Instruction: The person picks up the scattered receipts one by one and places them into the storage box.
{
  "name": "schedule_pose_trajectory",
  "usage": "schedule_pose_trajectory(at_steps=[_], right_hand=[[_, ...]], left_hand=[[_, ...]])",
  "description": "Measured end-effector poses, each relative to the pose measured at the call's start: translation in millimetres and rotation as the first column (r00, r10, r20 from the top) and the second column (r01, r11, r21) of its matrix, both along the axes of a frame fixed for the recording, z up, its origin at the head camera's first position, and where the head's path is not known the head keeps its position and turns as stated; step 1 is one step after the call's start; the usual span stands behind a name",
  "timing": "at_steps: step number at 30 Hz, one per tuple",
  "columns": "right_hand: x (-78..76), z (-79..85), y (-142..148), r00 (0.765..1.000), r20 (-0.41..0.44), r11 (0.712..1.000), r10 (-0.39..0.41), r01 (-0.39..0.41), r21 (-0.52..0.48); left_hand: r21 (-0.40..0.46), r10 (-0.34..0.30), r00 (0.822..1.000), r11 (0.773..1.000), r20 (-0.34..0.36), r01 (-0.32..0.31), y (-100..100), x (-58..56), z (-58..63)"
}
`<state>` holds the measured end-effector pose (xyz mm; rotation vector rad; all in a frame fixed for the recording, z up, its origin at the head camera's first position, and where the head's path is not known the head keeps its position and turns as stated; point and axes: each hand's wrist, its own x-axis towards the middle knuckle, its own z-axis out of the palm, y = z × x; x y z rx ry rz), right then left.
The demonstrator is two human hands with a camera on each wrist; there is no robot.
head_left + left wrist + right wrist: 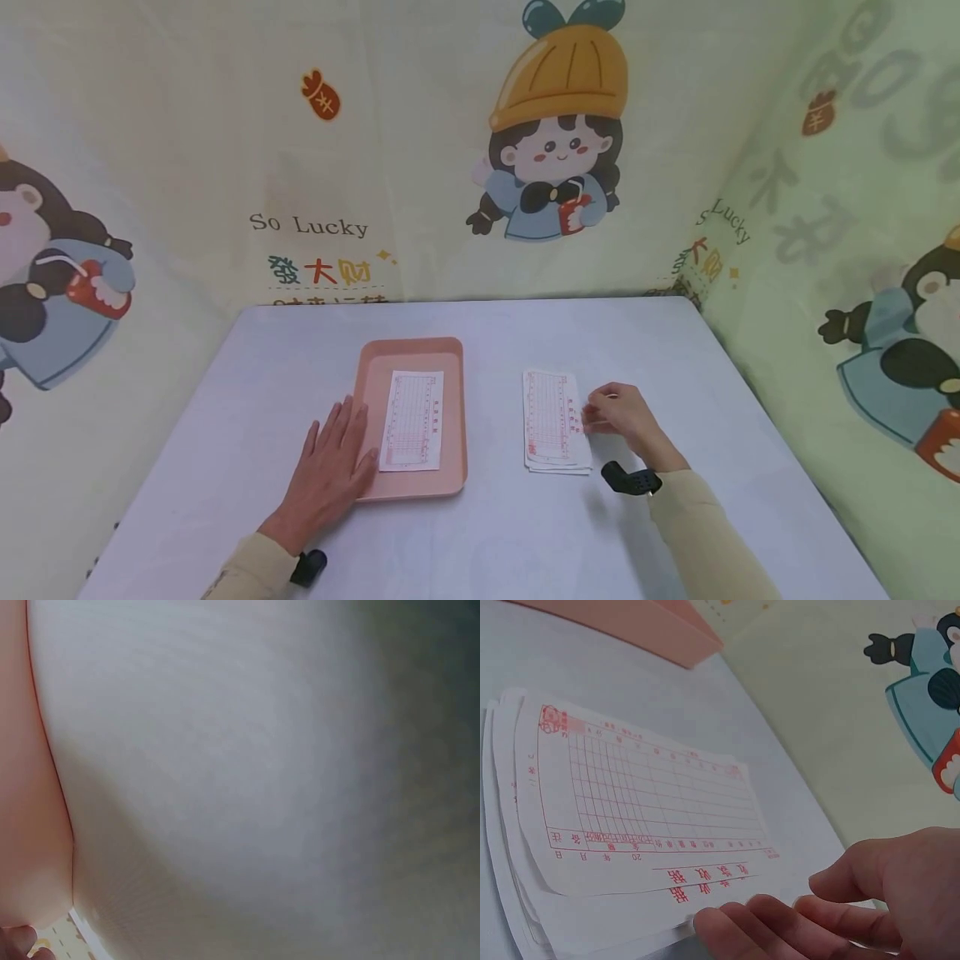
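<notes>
A pink tray (453, 417) lies left of the middle of the table, with one white receipt slip (412, 421) printed in red inside it. My left hand (326, 467) rests with fingers stretched along the tray's left rim. To the right lies a loose stack of similar receipt slips (551, 421), its edges fanned unevenly in the right wrist view. At the stack's right edge is my right hand (621, 419), fingers loosely bent. Its fingertips (712, 922) are right at the paper's edge, and the thumb (836, 881) stays off the sheets.
The white table (495, 533) meets a printed cloth backdrop (435, 167) at its back and sides. Dark wrist straps (630, 479) sit on both wrists. The left wrist view shows mostly blurred tabletop and the tray's pink side (30, 787).
</notes>
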<state>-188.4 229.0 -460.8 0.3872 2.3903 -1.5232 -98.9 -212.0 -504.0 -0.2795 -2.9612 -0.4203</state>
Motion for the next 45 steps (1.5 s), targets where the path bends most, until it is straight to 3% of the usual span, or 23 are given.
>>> schedule_pose_trajectory(at_steps=[22, 33, 45], right_hand=[[-3.2, -8.6, -8, 0.999, 0.044, 0.989, 0.008, -0.015, 0.147], [-7.2, -13.9, -17, 0.998, -0.008, 0.923, 0.065, -0.057, 0.381], [-9.3, -15.9, -21, 0.999, -0.015, 0.925, 0.049, -0.04, 0.378]], left_hand=[[-0.013, -0.007, 0.999, 1.0, -0.044, 0.006, 1, -0.7, 0.4], [-0.022, -0.001, 1.0, 1.0, -0.015, 0.0, 1, -1.5, 1.0], [-0.022, 0.007, 1.0, 1.0, -0.01, -0.007, 1, -0.7, 1.3]])
